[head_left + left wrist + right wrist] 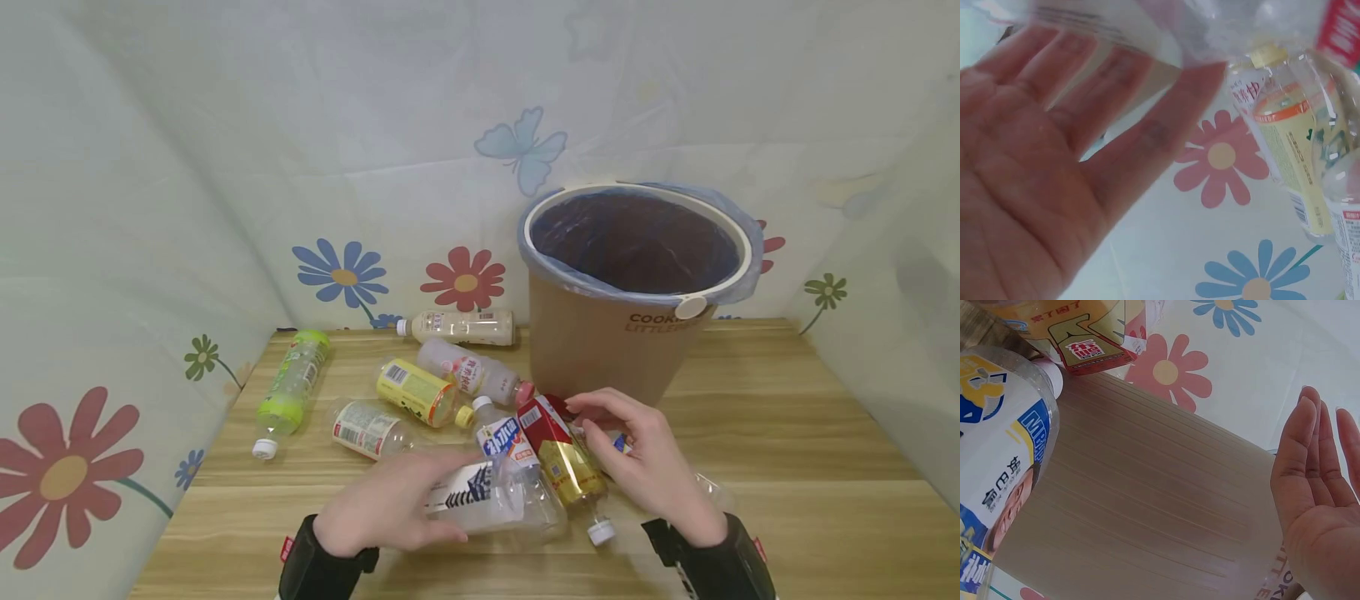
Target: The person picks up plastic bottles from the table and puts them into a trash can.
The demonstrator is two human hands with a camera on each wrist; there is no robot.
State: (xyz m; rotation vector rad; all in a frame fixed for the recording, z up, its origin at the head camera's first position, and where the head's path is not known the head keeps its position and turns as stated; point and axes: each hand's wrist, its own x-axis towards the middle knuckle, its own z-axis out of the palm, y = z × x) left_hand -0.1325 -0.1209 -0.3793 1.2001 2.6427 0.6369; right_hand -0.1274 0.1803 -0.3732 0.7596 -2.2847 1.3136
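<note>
My left hand (pixel 408 500) is at the near side of the pile, beside a clear bottle (pixel 480 496) with a dark pattern on its white label. Its fingers (pixel 1141 140) are extended in the left wrist view, the fingertips right at the clear plastic. Over the right side of the pile hovers my right hand (pixel 637 446), fingers loosely extended and nothing held. Closest to it lies a red-and-gold labelled bottle (pixel 558 454). A bottle with a blue, white and yellow label (pixel 1004 444), mostly hidden under that hand in the head view, shows large in the right wrist view.
Behind the pile stands a tan bin (pixel 600 342) lined with a blue bag. Further bottles lie leftward: yellow-labelled (pixel 416 392), pink-capped (pixel 472 369), beige (pixel 465 327), white-labelled (pixel 367 429) and green (pixel 292 383). A flowered sheet (pixel 405 183) hangs behind the wooden table (pixel 810 450).
</note>
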